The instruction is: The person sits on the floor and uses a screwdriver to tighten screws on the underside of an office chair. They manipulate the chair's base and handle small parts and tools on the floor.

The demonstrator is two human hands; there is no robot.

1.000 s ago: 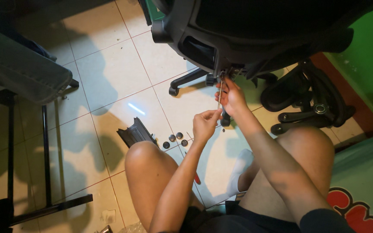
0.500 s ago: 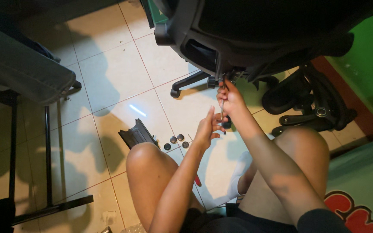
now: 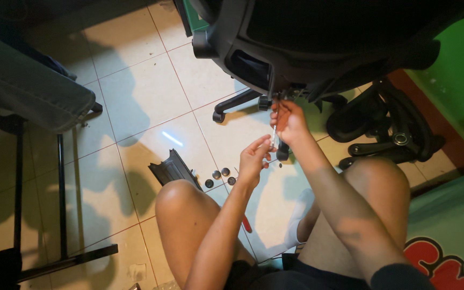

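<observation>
Pale tiles (image 3: 140, 91) lie under a black chair (image 3: 318, 43), cut off at twelve o'clock. Right hand (image 3: 291, 122) closes on a thin tool (image 3: 274, 129) at its underside; left hand (image 3: 254, 159), at seven o'clock, pinches the tool's lower end, tip hidden.

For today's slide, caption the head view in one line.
Seated person's hands, left hand and right hand, hold a thin tool under a black office chair.

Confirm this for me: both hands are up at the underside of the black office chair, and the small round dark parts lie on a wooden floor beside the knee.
Not quite: the floor is pale tile, not wood, as the head view shows. The rest holds: the left hand and right hand work at the underside of the black office chair, and the small round dark parts lie beside the knee.
</observation>
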